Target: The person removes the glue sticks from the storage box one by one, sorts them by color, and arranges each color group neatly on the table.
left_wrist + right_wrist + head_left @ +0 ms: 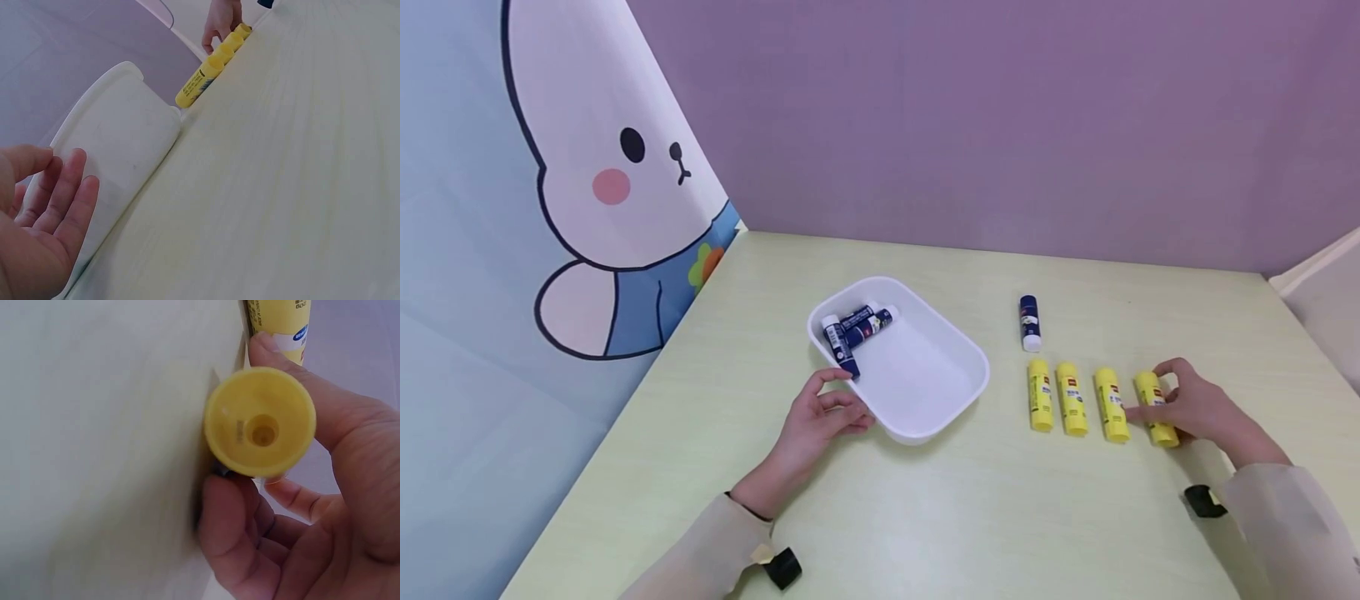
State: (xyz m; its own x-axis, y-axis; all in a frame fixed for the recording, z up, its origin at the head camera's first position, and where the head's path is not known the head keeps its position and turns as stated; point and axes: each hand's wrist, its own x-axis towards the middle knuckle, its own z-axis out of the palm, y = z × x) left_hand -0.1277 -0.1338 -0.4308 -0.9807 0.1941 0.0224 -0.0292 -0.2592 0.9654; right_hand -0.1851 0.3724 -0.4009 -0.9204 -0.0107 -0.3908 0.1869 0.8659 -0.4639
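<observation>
Thumb and fingers of my right hand (1198,407) grip the rightmost yellow glue stick (1156,408) from both sides. Its hollow yellow end (261,422) faces the right wrist camera, close to the tabletop. The thumb tip reaches a neighbouring yellow glue stick (284,325). At the near left edge of a white plastic basin (921,367), my left hand (820,421) holds the rim, with fingers by the outer wall. Inside that basin, several dark blue glue sticks (871,327) lie heaped at the left end.
More yellow glue sticks (1072,398) lie in a row left of my right hand. One dark blue glue stick with a white end (1029,323) lies behind that row. A purple panel (1000,125) borders the table (970,517) at the back, and a bunny-print cloth (467,350) at the left.
</observation>
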